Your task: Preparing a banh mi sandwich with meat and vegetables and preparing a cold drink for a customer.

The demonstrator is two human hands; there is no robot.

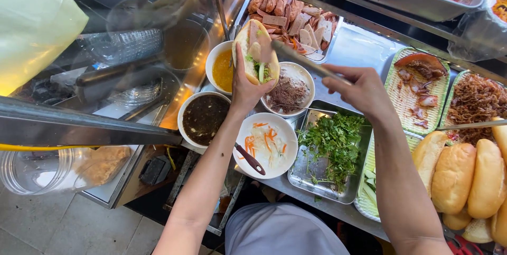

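My left hand [246,87] holds an opened bread roll [252,53] over the bowls; green cucumber strips and pale meat slices lie inside it. My right hand [362,88] grips metal tongs [303,61] whose tip presses a slice of meat into the roll. Behind the roll sits a metal tray of sliced cold cuts [296,20].
Below my hands stand bowls of yellow sauce [222,70], dark sauce [203,118], brown pâté [288,92] and pickled carrot with a spoon [266,144]. A tray of herbs [332,146], baskets of roast meat [417,88] and shredded meat [478,104], and bread rolls [465,178] lie right. A glass panel [105,49] stands left.
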